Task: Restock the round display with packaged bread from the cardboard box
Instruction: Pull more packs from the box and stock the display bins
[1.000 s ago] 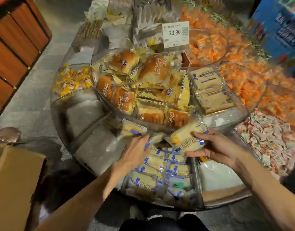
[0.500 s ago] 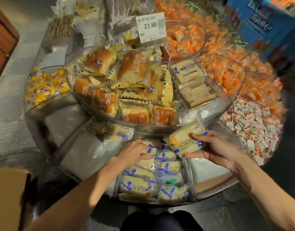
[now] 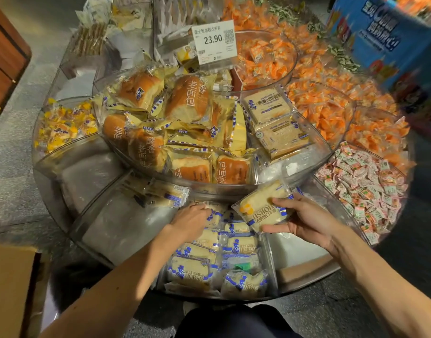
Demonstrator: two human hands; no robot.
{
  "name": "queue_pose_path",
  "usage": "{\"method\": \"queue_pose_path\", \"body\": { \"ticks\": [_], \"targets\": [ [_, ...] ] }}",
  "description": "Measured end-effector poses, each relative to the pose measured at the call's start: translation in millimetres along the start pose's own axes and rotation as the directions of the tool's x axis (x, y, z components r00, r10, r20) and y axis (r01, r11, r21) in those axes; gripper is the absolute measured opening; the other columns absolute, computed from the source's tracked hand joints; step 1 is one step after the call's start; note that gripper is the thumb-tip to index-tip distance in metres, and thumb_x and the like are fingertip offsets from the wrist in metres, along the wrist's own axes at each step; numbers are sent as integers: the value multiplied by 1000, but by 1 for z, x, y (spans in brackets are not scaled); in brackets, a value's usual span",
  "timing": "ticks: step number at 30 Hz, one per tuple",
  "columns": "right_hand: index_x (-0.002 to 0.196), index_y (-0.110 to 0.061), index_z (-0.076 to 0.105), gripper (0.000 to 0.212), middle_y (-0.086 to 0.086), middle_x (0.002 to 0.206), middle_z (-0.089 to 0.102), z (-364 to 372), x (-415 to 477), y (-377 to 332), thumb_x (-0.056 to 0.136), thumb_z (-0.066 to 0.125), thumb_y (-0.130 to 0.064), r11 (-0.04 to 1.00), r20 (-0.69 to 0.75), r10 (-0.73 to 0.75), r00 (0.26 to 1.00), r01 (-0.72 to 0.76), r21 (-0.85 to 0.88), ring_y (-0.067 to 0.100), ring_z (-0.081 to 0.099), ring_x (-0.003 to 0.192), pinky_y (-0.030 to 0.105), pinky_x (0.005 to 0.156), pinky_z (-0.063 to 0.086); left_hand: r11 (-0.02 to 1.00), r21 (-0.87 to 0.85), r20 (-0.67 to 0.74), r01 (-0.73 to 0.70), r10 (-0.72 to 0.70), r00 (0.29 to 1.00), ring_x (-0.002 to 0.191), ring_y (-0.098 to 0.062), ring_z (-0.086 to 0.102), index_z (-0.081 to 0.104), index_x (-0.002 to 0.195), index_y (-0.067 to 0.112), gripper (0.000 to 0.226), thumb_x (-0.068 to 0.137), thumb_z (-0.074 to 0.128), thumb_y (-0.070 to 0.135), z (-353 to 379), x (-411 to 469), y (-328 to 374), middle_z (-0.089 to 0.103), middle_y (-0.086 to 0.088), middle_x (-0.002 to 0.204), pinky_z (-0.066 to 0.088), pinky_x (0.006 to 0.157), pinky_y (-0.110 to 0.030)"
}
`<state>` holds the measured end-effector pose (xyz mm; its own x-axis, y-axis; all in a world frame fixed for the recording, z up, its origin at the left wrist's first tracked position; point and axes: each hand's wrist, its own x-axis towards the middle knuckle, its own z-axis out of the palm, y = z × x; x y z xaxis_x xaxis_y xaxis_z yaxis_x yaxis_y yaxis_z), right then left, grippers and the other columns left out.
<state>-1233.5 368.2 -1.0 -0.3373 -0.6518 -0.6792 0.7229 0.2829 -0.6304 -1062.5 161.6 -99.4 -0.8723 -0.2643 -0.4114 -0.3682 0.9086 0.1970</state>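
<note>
Our right grip (image 3: 304, 217) pinched a bread packet (image 3: 260, 206) by its edges over the front of the round display (image 3: 304, 250). It looked light, soft and slippery. Our left grip (image 3: 190, 220) rested on stocked packets (image 3: 192, 272), hold unclear.

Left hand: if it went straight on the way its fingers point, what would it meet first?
Most likely the blue-and-white bread packets at the compartment's far end; the left hand seems to touch them. Behind those stands the upper tier's clear wall. Depth unclear.
</note>
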Motion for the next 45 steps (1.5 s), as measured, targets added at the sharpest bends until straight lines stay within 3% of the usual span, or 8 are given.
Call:
{"method": "queue_pose_path", "body": {
  "ticks": [5, 9, 16, 22, 31, 38, 42, 45],
  "targets": [
    [124, 4, 58, 48, 27, 117, 68, 12, -1, -3, 78, 66, -5, 1000, 46, -12, 999, 12, -10, 41, 70, 99, 52, 70, 61, 616, -784, 33, 77, -82, 996, 89, -19, 72, 60, 126, 19, 46, 100, 42, 53, -67, -10, 35, 70, -5, 111, 57, 78, -31],
    [124, 4, 59, 49, 24, 114, 70, 28, 5, -5, 78, 68, -12, 999, 62, -36, 997, 35, 11, 36, 72, 97, 47, 66, 62, 285, -950, 143, 126, 41, 989, 90, -23, 72, 58, 116, 22, 34, 97, 49, 49, -94, -21, 43, 71, -8, 106, 60, 73, -34],
    [104, -1, 64, 29, 7, 78, 64, 41, 13, 16, 90, 71, -25, 865, -54, -186, 981, 137, -482, 14, 59, 63, 22, 55, 54, 346, -937, -16, 51, -187, 982, 50, 1, 61, 56, 119, 15, 44, 81, 76, 2, -86, -29, 11, 70, -11, 98, 45, 45, -14],
    [78, -12, 58, 29, 4, 59, 66, 47, 50, 76, 79, 84, -26, 751, -67, -225, 972, 129, -648, 28, 65, 57, 46, 66, 55, 543, -830, -36, 127, -279, 960, 71, -16, 67, 53, 112, 20, 44, 80, 82, 14, -28, -43, -22, 72, -7, 86, 53, 65, -30],
    [91, -16, 48, 41, 2, 84, 67, 64, 75, 116, 79, 82, -35, 531, -168, -318, 933, 28, -847, 17, 61, 71, 26, 56, 45, 844, -492, -141, 214, -320, 937, 99, -24, 65, 62, 125, 7, 33, 92, 66, 3, 0, -43, -11, 67, -10, 103, 55, 89, -38],
    [119, -11, 43, 57, 9, 108, 67, 77, 80, 130, 84, 77, -40, 370, -163, -340, 926, -27, -929, 29, 63, 98, 36, 79, 50, 981, -72, -201, 181, -192, 961, 115, -30, 52, 61, 122, 0, 31, 92, 66, 5, 14, -40, -17, 47, -14, 129, 50, 91, -36],
    [124, -10, 41, 64, 12, 116, 60, 75, 69, 116, 86, 69, -53, 280, -129, -425, 896, -6, -960, 29, 60, 102, 37, 80, 49, 961, -236, -225, 144, -199, 954, 106, -22, 52, 62, 123, 12, 30, 94, 66, 20, 5, -48, -30, 48, -6, 121, 48, 89, -34],
    [115, -12, 54, 41, 11, 112, 63, 92, 65, 93, 91, 66, -42, 138, 62, -584, 809, 174, -975, 30, 61, 100, 40, 81, 53, 869, -465, -312, 171, -341, 887, 81, -20, 59, 63, 84, 19, 16, 95, 65, 30, -24, -67, -53, 64, -1, 90, 54, 77, -35]
  ]
}}
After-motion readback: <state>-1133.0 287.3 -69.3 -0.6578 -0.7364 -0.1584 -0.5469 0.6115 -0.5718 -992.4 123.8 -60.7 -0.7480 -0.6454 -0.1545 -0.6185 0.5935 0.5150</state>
